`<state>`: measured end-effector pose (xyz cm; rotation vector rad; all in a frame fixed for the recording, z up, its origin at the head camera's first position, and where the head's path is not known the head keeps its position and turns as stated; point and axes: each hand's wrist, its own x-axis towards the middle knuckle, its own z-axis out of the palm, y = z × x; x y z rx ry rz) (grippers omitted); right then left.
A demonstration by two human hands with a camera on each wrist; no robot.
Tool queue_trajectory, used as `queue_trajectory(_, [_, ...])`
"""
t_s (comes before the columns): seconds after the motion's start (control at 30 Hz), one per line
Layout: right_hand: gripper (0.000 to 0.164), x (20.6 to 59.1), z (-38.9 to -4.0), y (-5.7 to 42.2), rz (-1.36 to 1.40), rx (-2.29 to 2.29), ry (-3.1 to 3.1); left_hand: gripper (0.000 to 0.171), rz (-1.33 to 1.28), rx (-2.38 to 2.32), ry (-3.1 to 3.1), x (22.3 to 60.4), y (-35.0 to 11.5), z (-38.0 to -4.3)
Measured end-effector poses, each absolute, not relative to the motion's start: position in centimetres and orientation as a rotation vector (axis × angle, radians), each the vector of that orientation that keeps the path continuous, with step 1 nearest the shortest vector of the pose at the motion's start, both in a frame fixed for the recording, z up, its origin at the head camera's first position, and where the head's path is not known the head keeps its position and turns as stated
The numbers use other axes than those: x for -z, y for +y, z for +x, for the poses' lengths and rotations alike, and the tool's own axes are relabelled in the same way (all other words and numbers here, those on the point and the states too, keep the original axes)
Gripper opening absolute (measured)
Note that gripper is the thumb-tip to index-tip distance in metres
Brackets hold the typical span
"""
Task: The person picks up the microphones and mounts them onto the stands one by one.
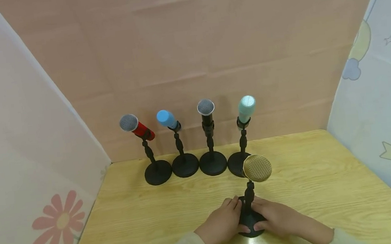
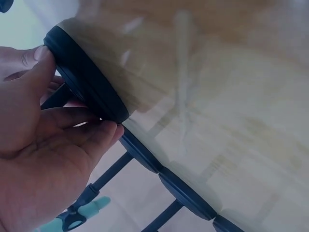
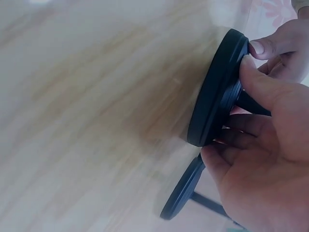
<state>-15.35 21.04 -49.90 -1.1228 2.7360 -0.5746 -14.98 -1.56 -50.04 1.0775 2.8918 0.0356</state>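
A microphone with a gold mesh head (image 1: 257,168) sits on a black desk stand, near the front of the table. Both hands grip the stand's round base (image 1: 252,228) from opposite sides. The left hand (image 1: 223,222) has its thumb at the near edge and its fingertips at the far edge, as the left wrist view also shows on the base (image 2: 89,75). On the other side, the right hand (image 1: 279,218) holds the same base (image 3: 217,92) between thumb and fingers. The thumbs lie close together. Whether the base touches the table cannot be told.
Behind, a row of black stands holds a red microphone (image 1: 138,126), a blue one (image 1: 167,119), a black one (image 1: 207,112) and a mint one (image 1: 246,109). The gold head overlaps the mint one's base in view. Wooden table (image 1: 138,225) meets a pink backdrop (image 1: 173,52).
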Motion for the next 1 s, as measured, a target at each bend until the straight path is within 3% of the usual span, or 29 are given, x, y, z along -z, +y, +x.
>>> queue_trajectory(1.0, [0.062, 49.4, -18.0, 25.8, -0.968, 0.636, 2.68, 0.083, 1.036, 0.095, 2.878, 48.8, 4.6, -18.1])
